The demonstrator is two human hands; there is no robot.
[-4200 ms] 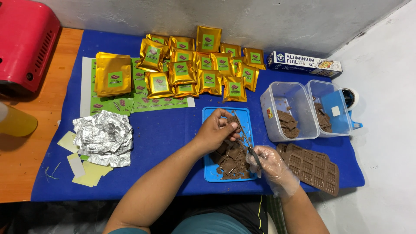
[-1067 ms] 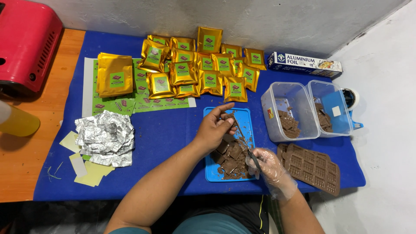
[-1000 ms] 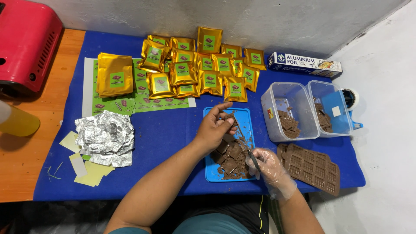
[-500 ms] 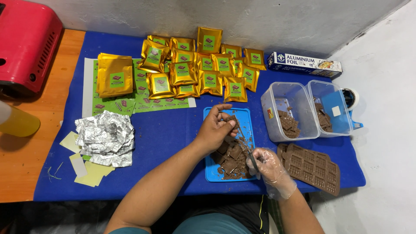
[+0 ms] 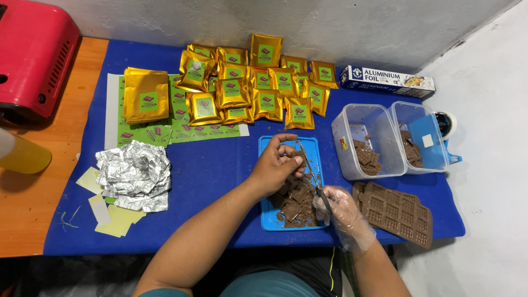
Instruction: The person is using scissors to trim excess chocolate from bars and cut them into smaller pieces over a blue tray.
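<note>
My left hand point(image 5: 276, 164) is bare and pinches a small piece of chocolate over a blue tray point(image 5: 278, 219). My right hand point(image 5: 342, 213), in a clear plastic glove, grips a pair of scissors point(image 5: 312, 175) whose blades reach up to the piece under the left fingers. A heap of brown chocolate pieces point(image 5: 296, 199) lies in the near half of the tray, between the two hands.
Gold pouches point(image 5: 247, 88) lie at the back on a blue cloth, with a stack point(image 5: 145, 96) to the left. Crumpled foil sheets point(image 5: 133, 175) sit left. Two clear tubs point(image 5: 390, 137), a brown mould point(image 5: 399, 212), a foil box point(image 5: 386, 81) and a red appliance point(image 5: 33, 55) stand around.
Both hands stay over the blue tray. The left fingers and the scissor blades shift only slightly around the chocolate piece.
</note>
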